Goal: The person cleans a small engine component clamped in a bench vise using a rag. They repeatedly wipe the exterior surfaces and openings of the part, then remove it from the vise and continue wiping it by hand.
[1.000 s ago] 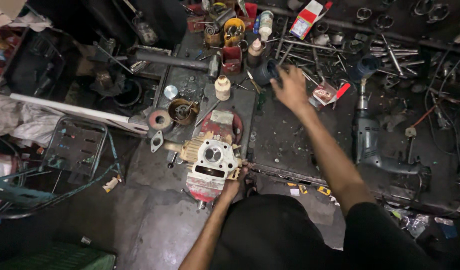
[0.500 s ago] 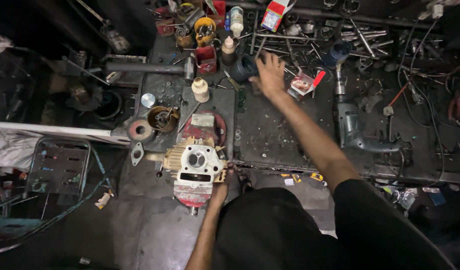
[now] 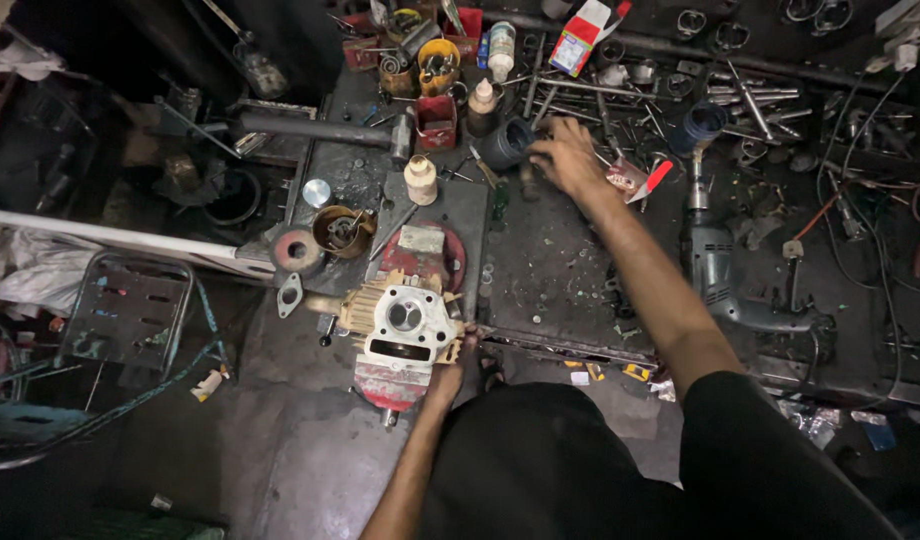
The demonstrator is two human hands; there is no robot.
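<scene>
engine head (image 3: pixel 405 325): chunky finned alloy casting with a round bore, sitting on a red base at the greasy bench's near edge | left hand (image 3: pixel 450 368): gripping its lower right corner | right hand (image 3: pixel 568 158): fingers spread loose, touching a dark round cup (image 3: pixel 506 143) far back | grey power drill (image 3: pixel 725 270) lying to the right

Dim overall; light falls from above on the workbench (image 3: pixel 540 270) middle, corners sink into shadow, edges bend slightly.

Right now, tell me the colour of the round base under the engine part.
Red, worn and chipped, under the pale metal engine part by the left hand; head view.
</scene>
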